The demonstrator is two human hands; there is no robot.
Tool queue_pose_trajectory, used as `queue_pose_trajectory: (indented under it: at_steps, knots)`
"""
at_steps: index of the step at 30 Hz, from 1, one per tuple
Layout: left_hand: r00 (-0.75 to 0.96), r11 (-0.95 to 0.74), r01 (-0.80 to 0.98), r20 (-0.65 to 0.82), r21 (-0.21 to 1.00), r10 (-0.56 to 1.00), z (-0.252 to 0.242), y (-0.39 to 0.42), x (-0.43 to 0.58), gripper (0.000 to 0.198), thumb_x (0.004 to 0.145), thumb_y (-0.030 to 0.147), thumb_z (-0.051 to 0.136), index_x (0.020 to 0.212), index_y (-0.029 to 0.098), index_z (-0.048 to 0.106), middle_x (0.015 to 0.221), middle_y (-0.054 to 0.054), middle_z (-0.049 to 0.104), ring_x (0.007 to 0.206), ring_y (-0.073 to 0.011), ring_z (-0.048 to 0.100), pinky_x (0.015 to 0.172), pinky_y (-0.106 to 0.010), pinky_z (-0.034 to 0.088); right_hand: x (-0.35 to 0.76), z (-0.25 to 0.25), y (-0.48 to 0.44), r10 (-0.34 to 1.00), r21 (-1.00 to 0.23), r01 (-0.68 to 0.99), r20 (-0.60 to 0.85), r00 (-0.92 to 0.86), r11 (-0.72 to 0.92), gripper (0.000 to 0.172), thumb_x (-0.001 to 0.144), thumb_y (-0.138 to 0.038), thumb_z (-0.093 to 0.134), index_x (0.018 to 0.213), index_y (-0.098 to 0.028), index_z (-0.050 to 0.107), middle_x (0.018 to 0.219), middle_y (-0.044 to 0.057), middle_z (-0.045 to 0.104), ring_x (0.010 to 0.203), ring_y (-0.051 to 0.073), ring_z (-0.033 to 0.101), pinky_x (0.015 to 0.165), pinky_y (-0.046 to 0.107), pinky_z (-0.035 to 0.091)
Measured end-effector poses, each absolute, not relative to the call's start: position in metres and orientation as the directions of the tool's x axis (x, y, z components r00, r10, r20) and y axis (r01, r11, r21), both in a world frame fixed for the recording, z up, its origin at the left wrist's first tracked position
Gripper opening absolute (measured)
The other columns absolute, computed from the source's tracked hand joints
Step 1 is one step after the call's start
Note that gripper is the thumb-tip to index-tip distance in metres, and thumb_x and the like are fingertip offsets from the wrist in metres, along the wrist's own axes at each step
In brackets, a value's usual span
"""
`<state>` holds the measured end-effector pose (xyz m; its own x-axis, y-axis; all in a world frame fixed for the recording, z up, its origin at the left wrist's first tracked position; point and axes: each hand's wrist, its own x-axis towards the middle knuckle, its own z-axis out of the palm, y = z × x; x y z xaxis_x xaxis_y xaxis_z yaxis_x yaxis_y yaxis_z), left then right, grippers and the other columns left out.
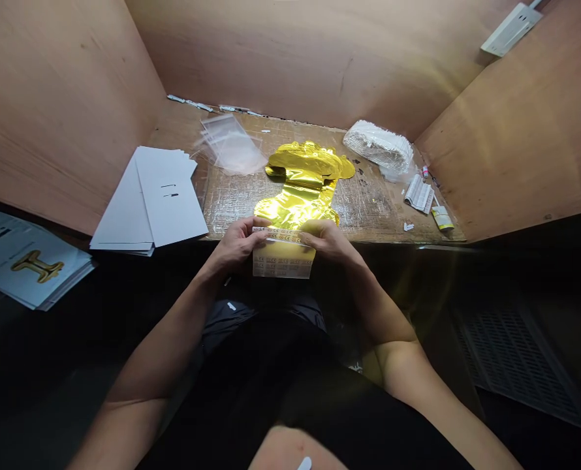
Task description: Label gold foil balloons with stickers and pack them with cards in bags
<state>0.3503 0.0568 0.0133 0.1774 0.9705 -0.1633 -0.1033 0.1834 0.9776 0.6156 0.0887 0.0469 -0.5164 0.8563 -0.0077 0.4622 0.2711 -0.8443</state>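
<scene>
Fingers (260, 228): as I read the head view from afar, those of both hands lie close together and pinch the sheet's upper edge.
Booth walls (314, 59): plywood panels on three sides; a white wall socket (510, 29) sits high at upper right.
Work surface (369, 202): a worn, silvery patterned mat on a shelf, directly ahead of me.
Gold foil balloon (303, 183): flat, crumpled, lying on the work surface just beyond the hands, its lower end touching neither wall.
Label sheet (283, 264): white, with rows of small printed marks, held upright above the shelf edge, a narrow printed strip (278, 235) across its top.
Left hand (236, 248): at the sheet's left end.
Right hand (327, 240): at the sheet's right end.
White cards (151, 199): a loose stack at the shelf's left edge.
Printed leaflets (29, 258): a pile further left and lower, showing a gold balloon picture.
Plastic bags (232, 145): transparent, at the back of the work surface.
White bundle (378, 147): back right, contents unclear.
Folded paper (419, 194): small, near the right wall.
Small bottle (425, 171): beside the folded paper.
</scene>
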Motion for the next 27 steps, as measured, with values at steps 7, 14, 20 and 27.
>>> queue_pose_trajectory:
  at_steps: [7,14,20,27]
  knots:
    - [0.122,0.121,-0.190,-0.099,0.974,0.988,0.004,0.054,0.359,0.065,0.068,0.029,0.087,0.123,0.021,0.052,0.091,-0.002,0.076,0.073,-0.0175,0.072,0.070,-0.029,0.057,0.615,0.042,0.090,0.875,-0.919,0.374,-0.079,-0.478,0.121,0.037,0.089,-0.050,0.072,0.094,-0.013,0.074,0.085,0.005,0.070,0.075,0.015,0.059,0.069,0.027,0.047]
    - [-0.043,0.141,-0.162,-0.149,0.977,0.988,-0.002,0.052,0.368,0.064,0.069,0.048,0.092,0.115,0.014,0.064,0.082,-0.002,0.071,0.065,-0.0156,0.067,0.062,-0.027,0.054,0.610,0.031,0.079,0.881,-0.788,0.494,0.126,-0.456,0.368,0.028,0.100,-0.041,0.064,0.111,-0.018,0.073,0.084,0.004,0.072,0.074,0.016,0.063,0.075,0.029,0.049]
    - [-0.052,0.147,-0.197,-0.160,0.969,0.986,-0.008,0.054,0.367,0.066,0.071,0.047,0.094,0.120,0.016,0.062,0.084,-0.003,0.074,0.065,-0.0166,0.069,0.064,-0.029,0.057,0.612,0.019,0.082,0.735,-0.314,0.664,0.317,-0.600,0.678,0.027,0.109,-0.028,0.051,0.106,-0.023,0.076,0.115,0.012,0.076,0.102,0.023,0.066,0.092,0.036,0.048]
    - [-0.065,0.133,-0.115,-0.141,0.984,0.988,-0.021,0.050,0.354,0.065,0.076,0.048,0.089,0.126,0.015,0.063,0.085,-0.004,0.074,0.063,-0.0164,0.068,0.063,-0.028,0.055,0.607,0.009,0.083,0.696,-0.399,0.570,0.419,-0.583,0.718,0.026,0.108,-0.033,0.056,0.093,-0.022,0.073,0.104,0.010,0.075,0.098,0.024,0.063,0.092,0.041,0.047]
